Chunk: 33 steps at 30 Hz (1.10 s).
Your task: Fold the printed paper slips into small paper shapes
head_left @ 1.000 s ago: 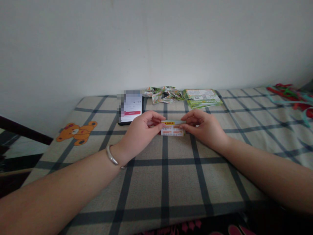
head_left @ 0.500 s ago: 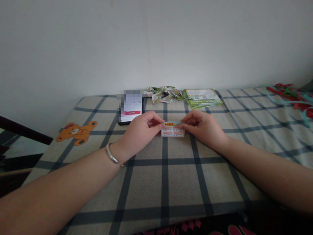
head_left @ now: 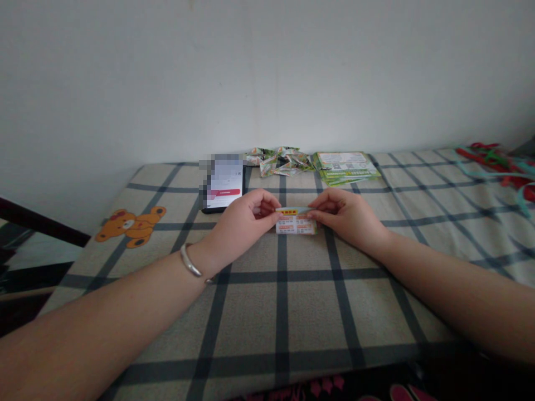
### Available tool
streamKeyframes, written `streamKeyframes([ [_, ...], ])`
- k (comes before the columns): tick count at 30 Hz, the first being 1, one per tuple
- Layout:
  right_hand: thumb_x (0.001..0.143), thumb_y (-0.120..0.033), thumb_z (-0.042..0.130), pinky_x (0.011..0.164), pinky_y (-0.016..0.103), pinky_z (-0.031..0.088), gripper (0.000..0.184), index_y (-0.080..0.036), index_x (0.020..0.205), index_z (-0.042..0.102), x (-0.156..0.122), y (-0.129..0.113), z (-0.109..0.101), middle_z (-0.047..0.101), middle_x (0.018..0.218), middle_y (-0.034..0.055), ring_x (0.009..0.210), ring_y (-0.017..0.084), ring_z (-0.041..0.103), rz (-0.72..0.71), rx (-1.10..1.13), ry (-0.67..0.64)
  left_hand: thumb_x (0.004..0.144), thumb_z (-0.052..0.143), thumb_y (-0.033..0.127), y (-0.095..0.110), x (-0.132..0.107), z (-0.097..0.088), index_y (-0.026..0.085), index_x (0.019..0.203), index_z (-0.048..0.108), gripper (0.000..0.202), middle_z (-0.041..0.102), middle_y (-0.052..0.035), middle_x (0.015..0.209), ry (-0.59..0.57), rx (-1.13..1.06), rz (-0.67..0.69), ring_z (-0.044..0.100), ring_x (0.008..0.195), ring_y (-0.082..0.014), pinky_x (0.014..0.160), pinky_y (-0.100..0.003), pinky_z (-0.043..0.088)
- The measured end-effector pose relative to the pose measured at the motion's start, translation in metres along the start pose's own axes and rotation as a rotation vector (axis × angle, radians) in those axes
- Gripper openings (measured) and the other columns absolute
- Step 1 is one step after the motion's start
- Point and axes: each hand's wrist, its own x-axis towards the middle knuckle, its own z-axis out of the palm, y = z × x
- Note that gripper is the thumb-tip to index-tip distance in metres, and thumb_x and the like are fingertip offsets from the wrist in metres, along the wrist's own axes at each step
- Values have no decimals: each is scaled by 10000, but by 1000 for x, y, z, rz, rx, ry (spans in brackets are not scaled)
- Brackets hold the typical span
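Note:
Between my two hands is a small printed paper leaflet (head_left: pixel 296 224) with a yellow and red heading, its top edge bent over in a fold. My left hand (head_left: pixel 253 216) pinches the leaflet's upper left corner between thumb and fingers. At the upper right corner my right hand (head_left: pixel 345 213) pinches it the same way. A silver bracelet (head_left: pixel 190 262) circles my left wrist. The paper is just above or on the checked tablecloth; which of these I cannot tell. The back of the leaflet is hidden.
A lit phone (head_left: pixel 225 184) lies beyond my left hand. Several folded green-and-white paper pieces (head_left: pixel 286 161) sit by the wall (head_left: pixel 267 72), beside a stack of green leaflets (head_left: pixel 348 166). Red and teal ribbons (head_left: pixel 497 161) lie at far right. A bear cutout (head_left: pixel 131 225) is on the checked tablecloth (head_left: pixel 251 323) at left.
Almost nothing differs. Both hands keep their pinch on the leaflet, and its heading strip tilts very slightly differently.

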Motion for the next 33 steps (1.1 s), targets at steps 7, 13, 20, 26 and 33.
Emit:
streamKeyframes([
  [7,767,-371,725,539,260,509,215,-197,801,603,1,3,0,680,711,7,622,131,633,-53,59,76,802,639,192,5,-1,2,199,1019,467,278,645,1,937,36,-153,1,671,836,-122,729,-248,565],
  [13,792,-287,704,574,258,510,179,-193,932,646,0,0,-4,684,834,21,647,119,610,-174,-168,104,790,654,164,3,-2,1,201,1001,457,291,602,16,931,49,-72,62,656,821,-101,774,-246,555],
  [20,831,-203,655,675,293,547,145,-202,976,651,0,-6,-8,711,1012,52,792,157,663,-377,-320,50,798,640,133,2,-3,0,210,1013,454,294,583,9,980,32,24,147,653,832,-100,749,-234,555],
  [26,827,-190,662,906,413,471,61,-217,881,654,1,-6,-14,667,1122,73,1034,229,606,-646,-572,100,795,659,173,2,-3,-1,216,1038,454,320,567,-4,1049,-6,31,156,664,810,-101,771,-265,566],
  [33,845,-152,581,750,333,486,50,-193,851,610,-1,-7,-15,686,849,47,832,193,614,-676,-560,-93,794,627,230,3,-2,-3,187,1038,528,267,600,-32,986,-43,78,102,657,843,-146,781,-316,564],
])
